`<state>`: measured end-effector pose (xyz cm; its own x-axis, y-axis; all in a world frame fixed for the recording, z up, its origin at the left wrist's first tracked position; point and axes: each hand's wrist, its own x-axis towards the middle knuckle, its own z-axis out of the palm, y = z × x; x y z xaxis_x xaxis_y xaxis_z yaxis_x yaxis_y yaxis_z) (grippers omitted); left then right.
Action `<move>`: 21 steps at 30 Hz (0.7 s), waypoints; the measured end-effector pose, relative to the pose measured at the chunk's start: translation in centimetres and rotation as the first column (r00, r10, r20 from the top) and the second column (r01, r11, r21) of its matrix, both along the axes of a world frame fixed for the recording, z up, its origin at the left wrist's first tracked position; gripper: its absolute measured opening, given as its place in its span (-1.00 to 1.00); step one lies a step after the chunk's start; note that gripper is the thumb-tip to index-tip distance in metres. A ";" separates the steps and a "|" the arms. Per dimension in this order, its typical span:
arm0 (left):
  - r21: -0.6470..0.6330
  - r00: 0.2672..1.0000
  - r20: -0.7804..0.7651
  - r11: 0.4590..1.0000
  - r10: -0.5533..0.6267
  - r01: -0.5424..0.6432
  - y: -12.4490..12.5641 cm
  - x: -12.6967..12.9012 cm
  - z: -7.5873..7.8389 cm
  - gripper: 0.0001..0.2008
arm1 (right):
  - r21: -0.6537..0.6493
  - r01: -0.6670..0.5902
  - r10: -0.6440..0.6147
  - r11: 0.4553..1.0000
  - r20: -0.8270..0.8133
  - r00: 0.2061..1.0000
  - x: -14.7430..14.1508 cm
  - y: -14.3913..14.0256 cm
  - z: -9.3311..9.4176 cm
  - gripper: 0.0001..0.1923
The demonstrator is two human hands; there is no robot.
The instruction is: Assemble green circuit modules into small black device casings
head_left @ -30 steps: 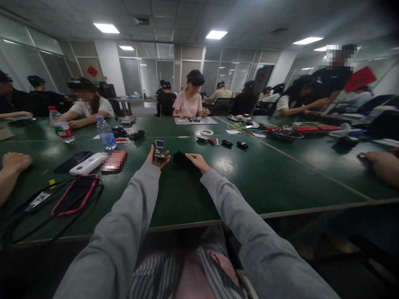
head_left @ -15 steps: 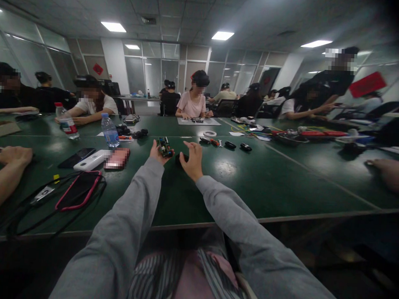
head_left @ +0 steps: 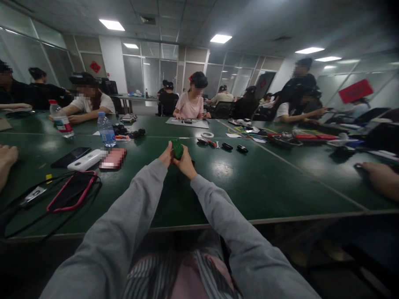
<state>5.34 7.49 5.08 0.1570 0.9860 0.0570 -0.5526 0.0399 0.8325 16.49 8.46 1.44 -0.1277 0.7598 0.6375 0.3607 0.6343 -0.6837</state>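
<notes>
Both my arms in grey sleeves reach out over the dark green table [head_left: 267, 179]. My left hand [head_left: 166, 156] and my right hand [head_left: 186, 163] meet around a small green circuit board [head_left: 177, 148], held up between their fingertips with its green back turned toward me. Its component side is hidden. A small black object that lay by my right hand is hidden behind the hands.
To the left lie a black phone [head_left: 66, 157], a white power bank [head_left: 85, 160], a pink case [head_left: 113, 158], a red-rimmed case with black cables [head_left: 72, 191] and two water bottles [head_left: 106, 130]. Small tools and tape [head_left: 207, 135] lie beyond my hands. Other people sit around the table.
My right hand left the black object on the table and came over to the board. The board was turned from component side up to green back facing me, now held by both hands.
</notes>
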 end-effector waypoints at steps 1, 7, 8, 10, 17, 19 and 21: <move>-0.004 0.997 -0.042 0.998 -0.059 0.059 -0.4 -0.5 0.3 -0.41 | -0.053 0.018 -0.021 0.998 -0.052 0.998 0.2 0.2 0.2 -0.31; 0.058 0.968 -0.116 0.971 -0.223 0.231 -1.6 -2.5 1.5 -0.56 | -0.087 0.145 -0.157 0.986 -0.164 0.974 1.6 0.4 2.1 -0.54; 0.066 0.968 -0.105 0.970 -0.226 0.234 -1.5 -2.6 1.6 -0.55 | -0.069 0.163 -0.172 0.984 -0.150 0.974 1.7 0.2 2.4 -0.55; 0.075 0.978 -0.085 0.978 -0.190 0.196 -1.2 -2.9 1.5 -0.52 | -0.037 0.205 -0.208 0.978 -0.120 0.971 1.9 0.0 2.7 -0.58; 0.005 0.991 -0.124 0.999 0.043 -0.043 0.9 -5.5 0.0 -0.57 | 0.000 0.312 -0.311 0.950 -0.025 0.950 2.8 1.0 2.1 -0.44; -0.013 0.984 -0.148 0.995 0.097 -0.100 1.4 -6.1 -0.7 -0.58 | 0.007 0.307 -0.306 0.952 0.079 0.949 3.3 1.5 1.6 -0.47; -0.026 0.975 -0.175 0.990 0.135 -0.141 1.6 -6.4 -1.2 -0.58 | 0.020 0.292 -0.291 0.956 0.189 0.938 3.9 1.9 1.0 -0.53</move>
<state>-1.06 9.11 3.89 0.0233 0.9997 0.0032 -0.4034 0.0065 0.9150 20.35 10.36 2.47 -0.0170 0.7867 0.6171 0.6515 0.4769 -0.5900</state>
